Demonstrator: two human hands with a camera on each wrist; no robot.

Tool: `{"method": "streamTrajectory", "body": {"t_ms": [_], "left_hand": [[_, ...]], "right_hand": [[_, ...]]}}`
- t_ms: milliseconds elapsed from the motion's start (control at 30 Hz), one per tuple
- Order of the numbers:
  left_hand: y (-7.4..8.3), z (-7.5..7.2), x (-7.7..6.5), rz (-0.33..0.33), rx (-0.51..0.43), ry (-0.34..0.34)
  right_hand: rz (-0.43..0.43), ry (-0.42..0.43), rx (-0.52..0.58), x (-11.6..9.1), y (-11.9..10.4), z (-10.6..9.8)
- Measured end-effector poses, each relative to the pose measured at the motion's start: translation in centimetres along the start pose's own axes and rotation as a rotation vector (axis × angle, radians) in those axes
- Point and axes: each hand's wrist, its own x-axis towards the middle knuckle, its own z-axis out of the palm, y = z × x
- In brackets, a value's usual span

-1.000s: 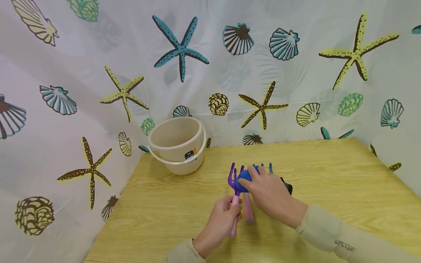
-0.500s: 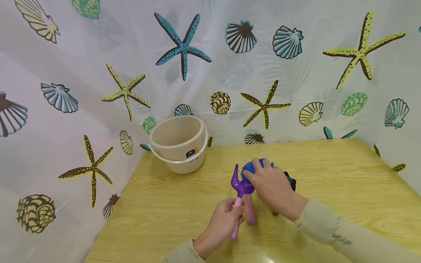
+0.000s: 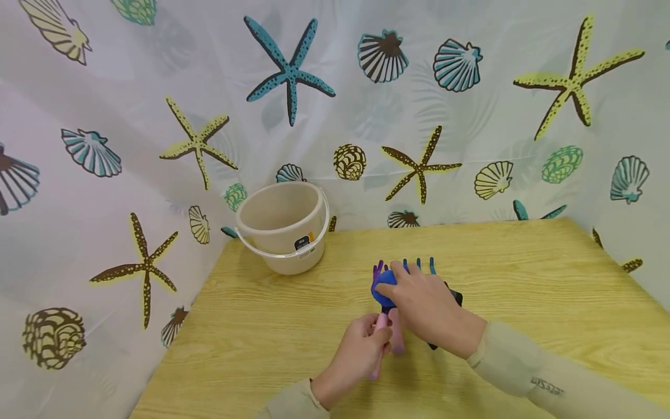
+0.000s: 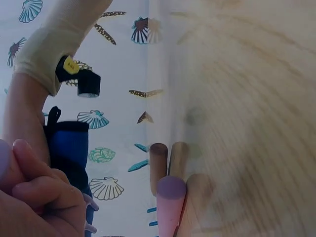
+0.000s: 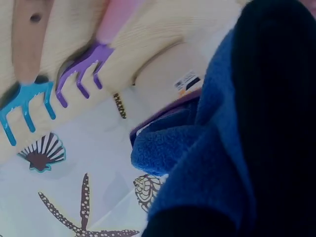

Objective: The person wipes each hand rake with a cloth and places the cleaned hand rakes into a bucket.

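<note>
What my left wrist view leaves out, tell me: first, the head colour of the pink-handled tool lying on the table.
Observer: Purple; the right wrist view shows the tool's head.
Operator: Now report who's holding what.
Observer: In the head view, the right hand holds the blue cloth at the prongs of a second tool, gripped by the left hand.
Operator: Report whatever stands further back.
Observer: A beige bucket, at the back left of the table.

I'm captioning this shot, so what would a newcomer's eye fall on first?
Probably the bright blue cloth, which the right hand holds at the head of the pink-handled fork in the left hand. Next, the beige bucket standing at the back left of the table. The starfish-and-shell curtain behind is bold too.
</note>
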Motion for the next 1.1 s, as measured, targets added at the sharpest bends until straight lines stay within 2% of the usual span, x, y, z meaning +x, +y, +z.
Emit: {"method": "streamTrajectory", "body": {"t_ms": [133, 400, 500, 633, 733, 867, 1100], "left_hand": [[-0.3, 0.3, -0.5, -0.012, 0.045, -0.043], [-0.3, 0.6, -0.8, -0.009, 0.062, -0.022], [-0.3, 0.5, -0.7, -0.030, 0.054, -0.022], [-0.4, 0.2, -0.5, -0.057, 0.041, -0.022], [-0.5, -0.1, -0.2, -0.048, 0.033, 0.004], [-0.6, -0.6, 0.1, -0.019, 0.004, 0.032], [-0.7, -0.2, 0.2, 0.006, 0.000, 0.000]], "right_hand": [[0.015, -0.015, -0.045, 0.7, 0.3, 0.6], [0.064, 0.031, -0.179, 1.3, 0.7, 0.8], [0.065, -0.012, -0.127, 1.3, 0.5, 0.5], [0.051, -0.105, -0.006, 1.2, 0.1, -0.2], [0.009, -0.149, 0.043, 1.0, -0.2, -0.8], [-0.004, -0.189, 0.063, 0.3, -0.4, -1.6], [0.055, -0.212, 0.032, -0.3, -0.2, -2.1]]}}
